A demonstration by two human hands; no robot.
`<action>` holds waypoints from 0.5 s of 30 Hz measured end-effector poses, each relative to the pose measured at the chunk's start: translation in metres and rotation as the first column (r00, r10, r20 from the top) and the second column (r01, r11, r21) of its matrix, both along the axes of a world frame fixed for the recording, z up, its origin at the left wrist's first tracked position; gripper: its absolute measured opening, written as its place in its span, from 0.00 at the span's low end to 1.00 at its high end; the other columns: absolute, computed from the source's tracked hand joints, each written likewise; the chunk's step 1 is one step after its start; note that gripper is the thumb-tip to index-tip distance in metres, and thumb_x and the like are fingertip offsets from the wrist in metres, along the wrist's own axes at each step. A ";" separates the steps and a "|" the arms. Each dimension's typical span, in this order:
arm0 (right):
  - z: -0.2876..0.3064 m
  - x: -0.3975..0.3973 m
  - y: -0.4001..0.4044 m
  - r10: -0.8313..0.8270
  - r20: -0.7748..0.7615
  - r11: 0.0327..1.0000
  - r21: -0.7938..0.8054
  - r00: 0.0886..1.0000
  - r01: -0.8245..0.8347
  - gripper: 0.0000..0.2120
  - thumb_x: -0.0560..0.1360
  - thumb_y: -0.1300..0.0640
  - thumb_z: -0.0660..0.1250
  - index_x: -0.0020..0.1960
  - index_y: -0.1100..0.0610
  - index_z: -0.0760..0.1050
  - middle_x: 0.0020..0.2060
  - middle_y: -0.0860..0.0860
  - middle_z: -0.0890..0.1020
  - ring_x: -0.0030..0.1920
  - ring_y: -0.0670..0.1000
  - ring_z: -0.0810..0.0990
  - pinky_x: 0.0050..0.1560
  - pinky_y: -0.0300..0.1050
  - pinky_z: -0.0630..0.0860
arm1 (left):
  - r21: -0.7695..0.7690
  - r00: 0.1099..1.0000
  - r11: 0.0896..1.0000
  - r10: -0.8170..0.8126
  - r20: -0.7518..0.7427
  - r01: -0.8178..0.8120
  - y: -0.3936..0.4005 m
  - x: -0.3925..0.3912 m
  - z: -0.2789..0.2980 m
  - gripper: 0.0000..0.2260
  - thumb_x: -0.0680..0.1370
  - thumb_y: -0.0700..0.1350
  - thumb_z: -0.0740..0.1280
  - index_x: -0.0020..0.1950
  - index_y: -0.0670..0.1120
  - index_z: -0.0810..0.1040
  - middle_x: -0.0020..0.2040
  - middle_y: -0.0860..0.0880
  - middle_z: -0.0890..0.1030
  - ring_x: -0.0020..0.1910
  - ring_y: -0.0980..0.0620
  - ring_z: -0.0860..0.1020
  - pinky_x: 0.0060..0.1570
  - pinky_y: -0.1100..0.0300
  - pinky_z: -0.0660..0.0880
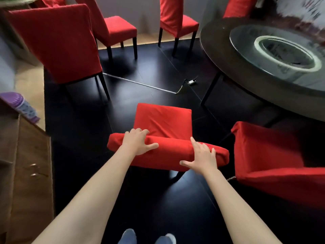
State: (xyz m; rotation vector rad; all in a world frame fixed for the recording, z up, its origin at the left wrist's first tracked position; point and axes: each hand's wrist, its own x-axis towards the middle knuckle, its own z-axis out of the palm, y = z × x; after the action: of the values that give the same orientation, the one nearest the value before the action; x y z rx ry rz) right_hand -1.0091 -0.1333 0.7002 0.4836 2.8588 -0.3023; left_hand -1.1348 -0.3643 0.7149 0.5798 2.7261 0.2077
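Red-covered chair point(163, 120): I am curling my left hand point(139, 141) over its backrest while my right hand point(202, 156) is resting open and flat; the purple-lidded jar point(21, 104) is blurring, contents unclear.

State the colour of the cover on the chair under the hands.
Plain red fabric chair cover, clearest in the head view.

Just one camera here, worn on the person's head: wide-angle, tilted forward and down. It sits close enough that both forearms run up from the bottom edge to the left hand point(139, 141) and right hand point(202, 159) on a red chair point(168, 152). The shoes point(127, 236) show at the very bottom, the tabletop point(219, 55) curves off upper right, and a cabinet point(26, 164) hugs the left edge.
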 end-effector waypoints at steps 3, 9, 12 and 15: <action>-0.001 -0.001 0.003 0.008 0.031 1.000 0.008 1.000 -0.008 0.52 0.65 0.28 0.66 0.79 0.48 0.46 0.75 0.49 0.63 0.75 0.53 0.57 0.72 0.61 0.53 | -0.053 0.998 0.997 -0.058 -0.013 0.057 0.004 0.004 -0.018 0.36 0.70 0.74 0.57 0.69 0.53 0.70 0.66 0.48 0.74 0.66 0.46 0.69 0.66 0.46 0.61; 0.000 -0.013 0.018 0.047 0.115 0.998 0.028 0.992 -0.050 0.56 0.60 0.24 0.65 0.78 0.48 0.50 0.70 0.49 0.69 0.71 0.53 0.64 0.70 0.59 0.58 | -0.072 0.995 0.995 -0.079 -0.063 0.074 0.003 -0.002 -0.027 0.42 0.63 0.80 0.52 0.68 0.55 0.71 0.64 0.51 0.76 0.65 0.47 0.70 0.66 0.46 0.61; -0.004 -0.011 0.018 0.029 0.078 0.998 0.062 0.997 -0.034 0.54 0.58 0.22 0.64 0.77 0.48 0.56 0.66 0.49 0.73 0.67 0.52 0.69 0.68 0.56 0.60 | -0.070 0.992 0.995 -0.076 -0.099 0.069 0.001 -0.002 -0.030 0.43 0.61 0.80 0.50 0.67 0.56 0.72 0.63 0.52 0.77 0.64 0.47 0.71 0.65 0.48 0.62; -0.005 -0.009 0.017 0.029 0.066 0.996 0.081 0.997 -0.034 0.50 0.58 0.22 0.64 0.73 0.47 0.62 0.62 0.49 0.75 0.63 0.53 0.72 0.65 0.55 0.62 | -0.061 0.991 0.996 -0.075 -0.115 0.068 0.001 -0.001 -0.030 0.42 0.61 0.80 0.50 0.66 0.57 0.72 0.63 0.52 0.77 0.63 0.48 0.71 0.64 0.48 0.62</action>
State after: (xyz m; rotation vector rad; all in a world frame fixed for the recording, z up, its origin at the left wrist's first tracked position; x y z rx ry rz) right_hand -1.0180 -0.1166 0.6953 0.4541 2.8211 -0.1606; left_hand -1.1358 -0.3634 0.6851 0.6922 2.8074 0.0795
